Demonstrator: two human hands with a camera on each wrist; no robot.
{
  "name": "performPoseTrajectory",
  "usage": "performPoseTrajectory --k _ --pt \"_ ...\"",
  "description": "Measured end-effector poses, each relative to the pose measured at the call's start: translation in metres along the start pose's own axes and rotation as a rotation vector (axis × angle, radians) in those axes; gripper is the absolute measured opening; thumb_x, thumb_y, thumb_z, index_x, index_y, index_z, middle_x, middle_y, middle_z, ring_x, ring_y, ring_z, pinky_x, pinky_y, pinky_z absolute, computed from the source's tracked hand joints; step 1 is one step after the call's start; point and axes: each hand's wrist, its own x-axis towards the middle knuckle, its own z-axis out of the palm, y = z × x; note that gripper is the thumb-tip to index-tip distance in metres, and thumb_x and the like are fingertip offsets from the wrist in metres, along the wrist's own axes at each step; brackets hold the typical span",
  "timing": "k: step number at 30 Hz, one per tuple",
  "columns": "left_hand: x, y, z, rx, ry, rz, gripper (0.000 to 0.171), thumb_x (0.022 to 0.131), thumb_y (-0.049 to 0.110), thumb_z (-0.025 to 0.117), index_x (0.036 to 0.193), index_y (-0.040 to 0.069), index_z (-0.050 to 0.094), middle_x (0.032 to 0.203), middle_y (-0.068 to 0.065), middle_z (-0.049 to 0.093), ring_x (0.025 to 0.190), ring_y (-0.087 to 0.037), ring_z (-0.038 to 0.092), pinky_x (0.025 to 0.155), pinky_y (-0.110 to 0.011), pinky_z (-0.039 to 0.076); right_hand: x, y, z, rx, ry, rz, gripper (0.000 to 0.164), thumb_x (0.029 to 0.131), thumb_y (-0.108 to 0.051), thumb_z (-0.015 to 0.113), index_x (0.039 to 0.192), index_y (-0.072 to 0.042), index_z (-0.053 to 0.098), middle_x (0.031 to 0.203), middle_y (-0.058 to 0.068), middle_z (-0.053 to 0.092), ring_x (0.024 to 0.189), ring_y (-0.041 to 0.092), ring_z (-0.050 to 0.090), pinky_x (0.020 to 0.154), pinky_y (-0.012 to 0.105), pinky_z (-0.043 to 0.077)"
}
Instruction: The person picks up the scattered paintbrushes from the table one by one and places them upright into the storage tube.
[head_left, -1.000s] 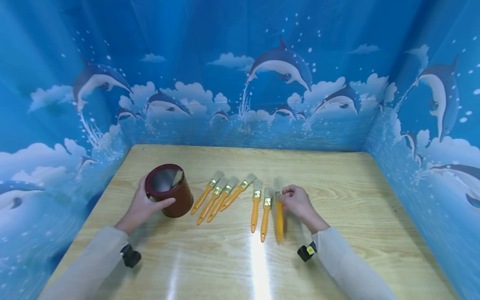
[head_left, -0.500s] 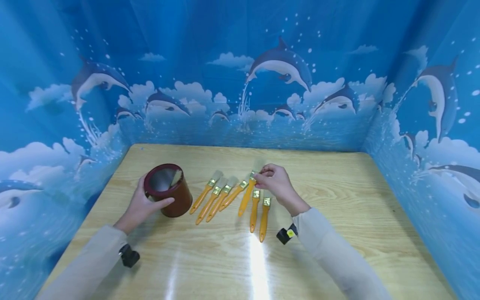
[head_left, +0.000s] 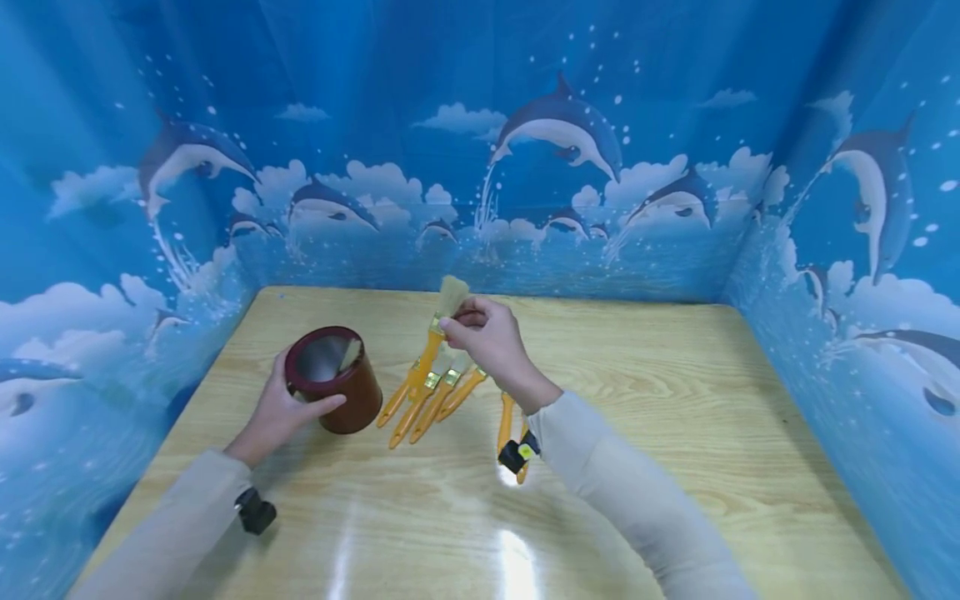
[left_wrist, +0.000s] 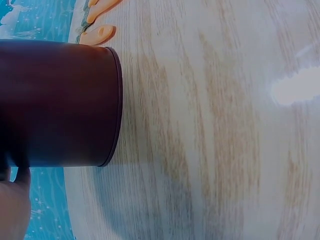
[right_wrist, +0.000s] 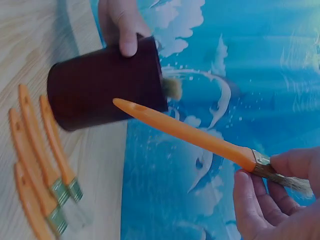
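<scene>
My left hand (head_left: 276, 421) grips a dark brown cylindrical holder (head_left: 358, 403), thumb across its front, near the table's left side. Pale bristles (right_wrist: 173, 88) of a paintbrush poke out of the holder's mouth. Between thumb and fingers, my right hand (head_left: 497, 343) pinches another paintbrush (right_wrist: 185, 134) by its metal ferrule. This brush is raised above the table, bristles up and its orange handle slanting down towards the holder. Beneath it lie several more paintbrushes (head_left: 431, 417), fanned out just right of the holder.
Two more paintbrushes (head_left: 506, 421) lie further right, partly hidden under my right wrist and its camera (head_left: 517, 454). The wooden table (head_left: 675, 400) ends at the back against a blue dolphin-print curtain (head_left: 360, 258), which also hangs along both sides.
My right hand has lifted a paintbrush from the right end of the row and carried it left, over the other brushes. My left hand stays on the holder.
</scene>
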Motion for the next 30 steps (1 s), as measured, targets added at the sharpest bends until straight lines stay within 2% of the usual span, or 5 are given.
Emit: performPoseTrajectory --k 10,18,30 --pt "0.000 0.002 0.000 0.009 -0.002 -0.014 0.112 0.078 0.039 0.080 0.153 0.008 0.003 0.152 -0.024 0.022 0.135 -0.044 0.027 0.101 -0.067 0.032 0.004 -0.016 0.038 0.039 -0.012 -0.143 0.027 0.092 -0.016 0.066 0.116 -0.005 0.061 0.106 0.011 0.065 0.093 0.018 0.065 0.080 0.028 0.056" --pt "0.001 0.002 0.000 0.010 -0.011 -0.022 0.112 0.079 0.040 0.078 0.153 0.009 0.001 0.153 -0.023 0.019 0.136 -0.044 0.025 0.104 -0.066 0.030 0.011 -0.021 0.058 -0.069 0.006 -0.288 0.021 0.091 -0.022 0.068 0.107 -0.010 0.066 0.099 0.002 0.069 0.090 0.009 0.065 0.080 0.024 0.054" --pt "0.002 -0.004 0.001 -0.027 -0.004 0.021 0.109 0.079 0.034 0.079 0.153 0.008 0.003 0.152 -0.022 0.021 0.135 -0.041 0.027 0.103 -0.065 0.031 0.017 -0.016 0.075 -0.140 -0.039 -0.285 0.019 0.091 -0.020 0.067 0.105 -0.009 0.066 0.098 0.003 0.069 0.085 0.007 0.064 0.075 0.021 0.054"
